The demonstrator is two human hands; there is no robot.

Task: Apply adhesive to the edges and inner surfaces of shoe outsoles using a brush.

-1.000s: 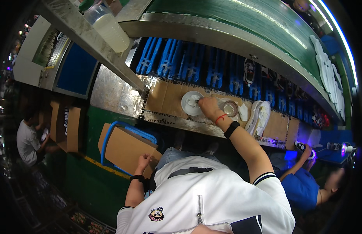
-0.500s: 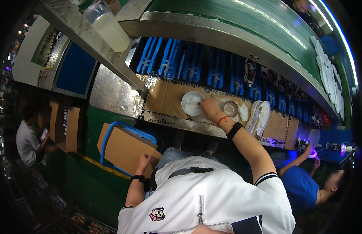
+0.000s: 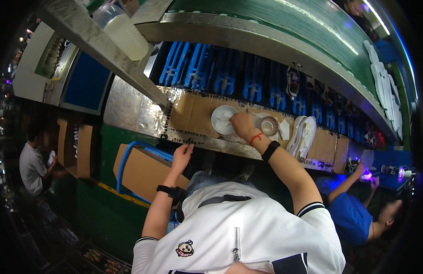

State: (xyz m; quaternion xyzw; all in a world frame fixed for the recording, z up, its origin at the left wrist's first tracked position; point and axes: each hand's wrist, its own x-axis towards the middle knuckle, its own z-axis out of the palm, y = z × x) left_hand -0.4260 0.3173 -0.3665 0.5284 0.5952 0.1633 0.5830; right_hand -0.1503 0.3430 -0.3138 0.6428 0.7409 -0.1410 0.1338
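My right hand [image 3: 245,126] is closed at the right rim of a white bowl [image 3: 215,126] that holds whitish material. What its fingers grip is hidden; a thin stick-like end shows just above the hand. Beside it stands a round clear container [image 3: 269,126], with white scraps [image 3: 284,130] to its right. A pair of white shoes [image 3: 302,139] lies further right on the bench. My left hand [image 3: 182,156] hovers at the bench's front edge, its fingers drawn together. Whatever they hold, if anything, is too small to make out.
Cardboard [image 3: 188,114] covers the metal bench. Behind it is a row of blue racks [image 3: 226,77] under a green conveyor [image 3: 275,23]. A jug [image 3: 125,36] of cloudy liquid stands upper left. A blue-framed carton [image 3: 143,176] is at my left; co-workers [image 3: 353,219] sit on both sides.
My left hand has risen from beside the carton, forward and right to the bench edge. My right hand has shifted slightly left and stays at the bowl.
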